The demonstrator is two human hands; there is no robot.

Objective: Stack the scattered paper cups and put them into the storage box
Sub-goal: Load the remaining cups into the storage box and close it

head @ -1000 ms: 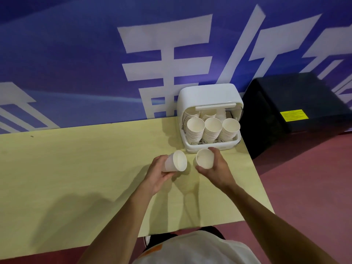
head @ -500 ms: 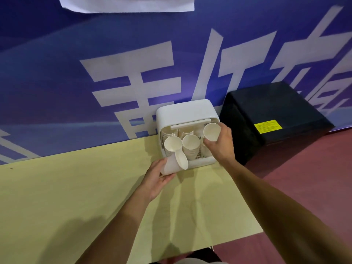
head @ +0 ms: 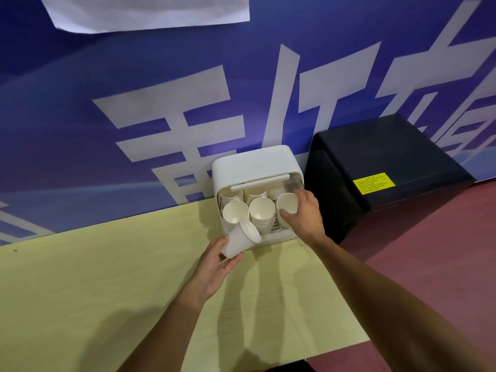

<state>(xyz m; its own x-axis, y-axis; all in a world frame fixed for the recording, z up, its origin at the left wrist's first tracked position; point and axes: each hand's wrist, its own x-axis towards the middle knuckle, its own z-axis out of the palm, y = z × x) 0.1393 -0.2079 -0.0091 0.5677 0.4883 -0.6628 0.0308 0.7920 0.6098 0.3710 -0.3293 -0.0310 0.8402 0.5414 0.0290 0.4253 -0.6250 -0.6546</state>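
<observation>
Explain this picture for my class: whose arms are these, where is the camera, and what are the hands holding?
No machine here: a person wears a camera on the head, so you look down along their arms. The left hand holds a tilted cup before the white storage box, which stands on the yellow table and holds cup stacks. The right hand holds a second cup at the box's right-side stack. A black case stands beside the table.

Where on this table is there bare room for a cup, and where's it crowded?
Bare: the table left of the storage box, along the blue wall, and between the forearms. Crowded: the box front, full of cup stacks, where the left hand holds a cup and the right hand another.
</observation>
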